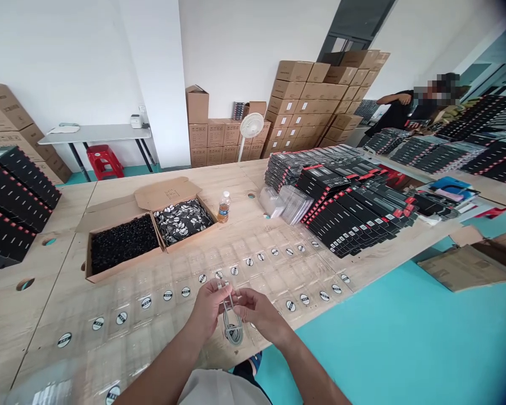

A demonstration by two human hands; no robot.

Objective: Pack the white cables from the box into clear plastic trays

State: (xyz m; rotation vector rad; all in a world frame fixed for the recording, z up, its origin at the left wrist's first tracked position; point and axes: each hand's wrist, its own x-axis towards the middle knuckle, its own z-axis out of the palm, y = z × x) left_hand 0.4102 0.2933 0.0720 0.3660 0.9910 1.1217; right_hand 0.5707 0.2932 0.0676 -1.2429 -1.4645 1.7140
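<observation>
A coiled grey-white cable [235, 333] hangs between my hands over the table's front edge. My left hand [209, 306] pinches its upper end, where pale connector ends show near the fingertips. The fingers of my right hand [255, 312] close on the cable's right side, a little lower. Beneath and around my hands lie rows of clear plastic trays [198, 259], several with a round black-and-white sticker [167, 295].
Beyond the trays stand an open carton of small black parts [124, 244], a carton of black-and-silver packets [183, 222] and a drink bottle [224, 208]. Black flat boxes [354, 214] are stacked at right. Across the room, a person [398, 112] works near more stacks.
</observation>
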